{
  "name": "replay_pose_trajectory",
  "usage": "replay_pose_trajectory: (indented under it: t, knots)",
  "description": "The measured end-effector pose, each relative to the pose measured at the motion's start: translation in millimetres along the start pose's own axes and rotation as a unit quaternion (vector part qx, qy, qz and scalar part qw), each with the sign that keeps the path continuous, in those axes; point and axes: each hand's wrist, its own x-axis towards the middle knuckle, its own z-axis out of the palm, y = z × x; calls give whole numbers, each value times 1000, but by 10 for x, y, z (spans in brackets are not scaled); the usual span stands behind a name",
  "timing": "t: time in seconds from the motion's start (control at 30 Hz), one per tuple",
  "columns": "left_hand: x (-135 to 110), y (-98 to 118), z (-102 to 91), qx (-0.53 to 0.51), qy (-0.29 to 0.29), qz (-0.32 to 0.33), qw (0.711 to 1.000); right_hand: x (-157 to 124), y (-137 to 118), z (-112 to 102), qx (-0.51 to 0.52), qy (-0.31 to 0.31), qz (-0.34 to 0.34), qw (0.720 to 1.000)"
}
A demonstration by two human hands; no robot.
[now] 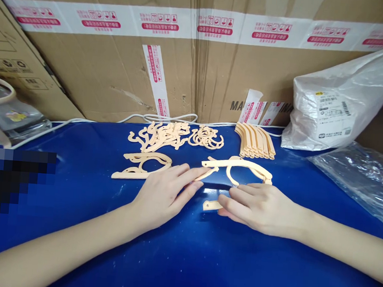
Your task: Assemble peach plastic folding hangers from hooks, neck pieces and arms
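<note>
My left hand (166, 190) is closed in a pinch on a small curved cream plastic piece (209, 174), whose tip shows past the index finger. My right hand (256, 208) is wrapped round the lower arm of a cream folding hanger (236, 164); that arm's end pokes out past the fingers. Between the hanger's arms curves its hook (230, 175), and the joint is partly behind my right hand. Beside my left hand lies another folded hanger (131, 174), its near end partly covered by the hand.
Along the back of the blue table (182, 258) lie a heap of small curved pieces (165, 135), a pile of hooks (208, 137) and a stack of hanger arms (254, 142). Cardboard boxes (118, 67), a white bag (333, 106), clear plastic (361, 179) and a white cable (167, 117) surround them.
</note>
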Motion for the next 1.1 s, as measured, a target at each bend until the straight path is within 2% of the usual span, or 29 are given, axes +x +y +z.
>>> replay_pose_trajectory:
  t: [0.2,0.33,0.57,0.7,1.1]
  knots:
    - [7,-8,-25,-55,-3,-86,995,-5,-7,-2,11,-9,-8,1000]
    - [11,-25,-18,-65,-9,-109,992,-6,-11,-14,17,-6,-21,1000]
    - [28,-24,-18,-83,-31,-103,991,-3,-14,16,16,12,-16,1000]
    - [30,-15,-34,-58,-39,-98,993,6,-16,30,35,17,4,999]
    - [14,1,-22,-27,-29,-49,998,0,-2,32,48,-39,37,997]
